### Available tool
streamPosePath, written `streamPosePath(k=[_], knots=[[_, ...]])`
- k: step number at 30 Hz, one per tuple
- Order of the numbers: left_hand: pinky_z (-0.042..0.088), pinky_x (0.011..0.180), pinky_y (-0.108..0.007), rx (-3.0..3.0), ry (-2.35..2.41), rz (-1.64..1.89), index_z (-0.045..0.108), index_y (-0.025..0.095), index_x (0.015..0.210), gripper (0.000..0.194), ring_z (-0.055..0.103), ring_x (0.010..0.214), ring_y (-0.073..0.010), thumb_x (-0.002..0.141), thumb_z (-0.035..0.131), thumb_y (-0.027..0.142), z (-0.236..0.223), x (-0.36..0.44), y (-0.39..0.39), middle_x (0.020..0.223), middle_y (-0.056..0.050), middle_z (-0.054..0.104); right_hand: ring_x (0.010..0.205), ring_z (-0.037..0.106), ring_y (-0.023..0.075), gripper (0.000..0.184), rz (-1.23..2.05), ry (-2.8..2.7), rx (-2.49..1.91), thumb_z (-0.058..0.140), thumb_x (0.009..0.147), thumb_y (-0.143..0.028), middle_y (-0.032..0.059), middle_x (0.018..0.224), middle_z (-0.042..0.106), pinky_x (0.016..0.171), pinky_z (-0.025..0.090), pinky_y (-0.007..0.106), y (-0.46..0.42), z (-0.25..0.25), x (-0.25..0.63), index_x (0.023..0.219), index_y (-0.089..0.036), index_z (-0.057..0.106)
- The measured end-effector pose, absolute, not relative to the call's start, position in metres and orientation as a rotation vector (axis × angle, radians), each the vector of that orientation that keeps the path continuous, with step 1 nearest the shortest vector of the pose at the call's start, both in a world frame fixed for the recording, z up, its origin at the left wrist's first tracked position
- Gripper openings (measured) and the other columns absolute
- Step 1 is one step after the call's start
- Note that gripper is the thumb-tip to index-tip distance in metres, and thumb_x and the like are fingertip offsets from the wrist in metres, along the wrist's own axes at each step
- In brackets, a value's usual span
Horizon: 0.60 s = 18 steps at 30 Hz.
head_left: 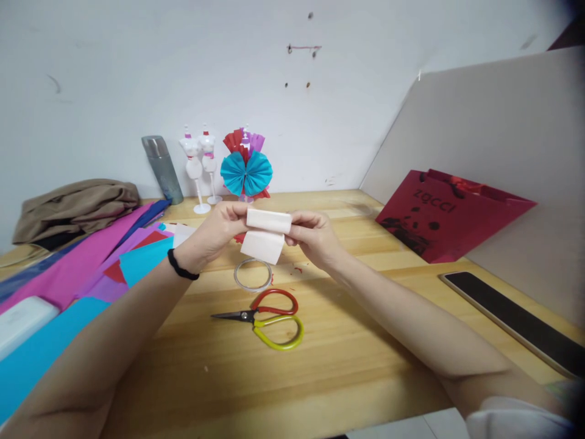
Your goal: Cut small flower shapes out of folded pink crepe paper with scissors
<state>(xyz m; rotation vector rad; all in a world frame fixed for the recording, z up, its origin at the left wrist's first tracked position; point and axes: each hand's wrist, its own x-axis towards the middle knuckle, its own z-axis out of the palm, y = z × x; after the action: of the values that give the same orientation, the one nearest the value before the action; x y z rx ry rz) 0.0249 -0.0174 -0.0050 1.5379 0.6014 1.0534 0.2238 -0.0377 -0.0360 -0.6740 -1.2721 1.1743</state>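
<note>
A small piece of pale pink paper (262, 245) is held up above the table, its upper part folded over into a flat strip. My left hand (219, 228) pinches the strip's left end, and my right hand (313, 235) pinches the right end. Below the paper lies a ring-shaped roll of tape (253, 275). Nearer to me, a pair of scissors (269, 317) with one red and one yellow handle lies with its blades pointing left. Behind my hands stands a small dress form (246, 167) decorated with red, purple and blue pleated paper.
Coloured sheets (91, 262) and a brown cloth (77, 204) lie at left. A bottle (163, 171) and two white mannequins (196, 164) stand near the wall. At right are a red paper bag (450, 213) and a dark phone-like slab (512, 320). Red scraps (299, 269) dot the wooden table (365, 366).
</note>
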Motion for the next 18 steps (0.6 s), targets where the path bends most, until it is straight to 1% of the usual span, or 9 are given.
streamPosePath(k=[4, 8, 10, 13, 14, 15, 18], knots=[[0.048, 0.062, -0.022, 1.560, 0.660, 1.029, 0.078, 0.017, 0.073, 0.006, 0.066, 0.067, -0.0132, 0.069, 0.078, 0.021, -0.0049, 0.0235, -0.0179, 0.076, -0.004, 0.076, 0.050, 0.052, 0.0081, 0.008, 1.129, -1.356, -0.647, 0.073, 0.064, -0.018, -0.0009, 0.060, 0.067, 0.047, 0.037, 0.022, -0.0376, -0.0372, 0.2251, 0.070, -0.021, 0.079], [0.047, 0.061, -0.022, 1.540, 0.667, 1.009, 0.077, 0.016, 0.072, 0.007, 0.065, 0.066, -0.0122, 0.068, 0.078, 0.021, -0.0042, 0.0241, -0.0186, 0.074, -0.003, 0.074, 0.050, 0.051, 0.0081, 0.010, 1.094, -1.386, -0.657, 0.071, 0.064, -0.017, -0.0013, 0.060, 0.066, 0.047, 0.037, 0.022, -0.0375, -0.0367, 0.2258, 0.069, -0.021, 0.078], [0.047, 0.061, -0.021, 1.513, 0.668, 0.999, 0.077, 0.016, 0.079, 0.014, 0.065, 0.067, -0.0118, 0.067, 0.079, 0.021, -0.0036, 0.0245, -0.0182, 0.077, -0.003, 0.075, 0.051, 0.051, 0.0079, 0.012, 1.051, -1.407, -0.666, 0.069, 0.064, -0.015, -0.0013, 0.063, 0.067, 0.048, 0.039, 0.023, -0.0383, -0.0356, 0.2264, 0.069, -0.021, 0.078], [0.047, 0.064, -0.023, 1.473, 0.691, 0.946, 0.075, 0.016, 0.100, 0.035, 0.066, 0.071, -0.0133, 0.066, 0.081, 0.022, -0.0036, 0.0242, -0.0168, 0.085, -0.005, 0.076, 0.055, 0.055, 0.0088, 0.017, 0.938, -1.484, -0.671, 0.065, 0.067, -0.013, -0.0008, 0.070, 0.071, 0.052, 0.045, 0.024, -0.0405, -0.0338, 0.2273, 0.070, -0.023, 0.079], [0.048, 0.064, -0.023, 1.466, 0.705, 0.928, 0.074, 0.016, 0.104, 0.039, 0.067, 0.072, -0.0137, 0.066, 0.081, 0.022, -0.0040, 0.0240, -0.0161, 0.087, -0.005, 0.076, 0.057, 0.056, 0.0092, 0.018, 0.893, -1.520, -0.667, 0.064, 0.068, -0.013, -0.0005, 0.072, 0.072, 0.054, 0.046, 0.024, -0.0412, -0.0335, 0.2275, 0.072, -0.023, 0.079], [0.047, 0.064, -0.023, 1.463, 0.719, 0.921, 0.074, 0.015, 0.104, 0.039, 0.066, 0.072, -0.0137, 0.066, 0.082, 0.023, -0.0048, 0.0237, -0.0154, 0.088, -0.006, 0.076, 0.058, 0.057, 0.0095, 0.019, 0.846, -1.556, -0.659, 0.063, 0.069, -0.013, -0.0003, 0.073, 0.072, 0.055, 0.047, 0.025, -0.0417, -0.0335, 0.2274, 0.072, -0.023, 0.079], [0.046, 0.060, -0.022, 1.433, 0.762, 0.968, 0.076, 0.014, 0.096, 0.033, 0.064, 0.068, -0.0127, 0.068, 0.082, 0.030, -0.0085, 0.0234, -0.0127, 0.083, -0.005, 0.074, 0.059, 0.057, 0.0097, 0.021, 0.724, -1.633, -0.628, 0.060, 0.072, -0.013, 0.0003, 0.074, 0.072, 0.056, 0.048, 0.025, -0.0418, -0.0347, 0.2268, 0.074, -0.023, 0.079]])
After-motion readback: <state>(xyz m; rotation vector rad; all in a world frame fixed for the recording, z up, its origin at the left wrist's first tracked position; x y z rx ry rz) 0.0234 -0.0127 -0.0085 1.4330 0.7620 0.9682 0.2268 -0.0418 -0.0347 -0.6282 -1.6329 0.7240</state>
